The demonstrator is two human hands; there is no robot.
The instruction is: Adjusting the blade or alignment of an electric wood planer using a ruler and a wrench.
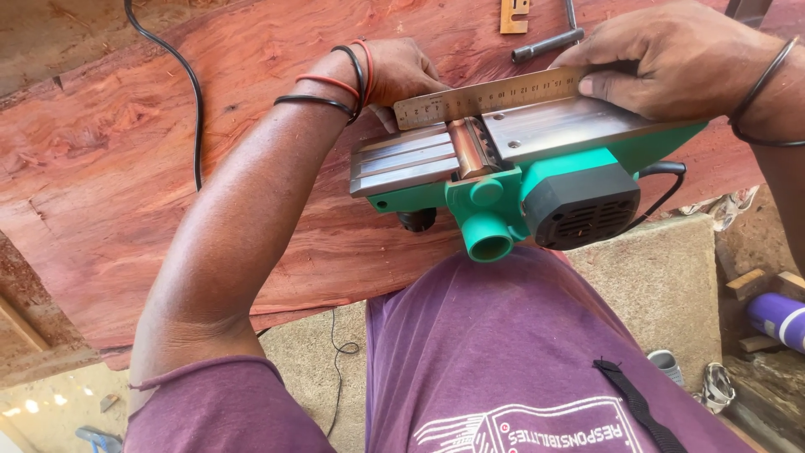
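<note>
At the bottom of the frame is the person's purple shirt [520,352], with pale sandy ground [662,285] to either side of it. Just above, in the middle of the frame, a green electric planer [537,180] lies upside down against the person's body, its metal sole facing up and its round dust port pointing toward the camera. A steel ruler [490,96] stands on edge along the far side of the sole, running from center to upper right. The left hand [398,75], wrist ringed with red and black bands, curls behind the ruler's left end; its fingertips are hidden, so its grip cannot be told. The right hand [671,59] presses down on the ruler's right end, fingers bent and closed over it. Beyond lies a broad reddish wooden slab [126,159], crossed at upper left by a black power cable [194,109]. At the top edge rests a dark metal rod [547,45].
</note>
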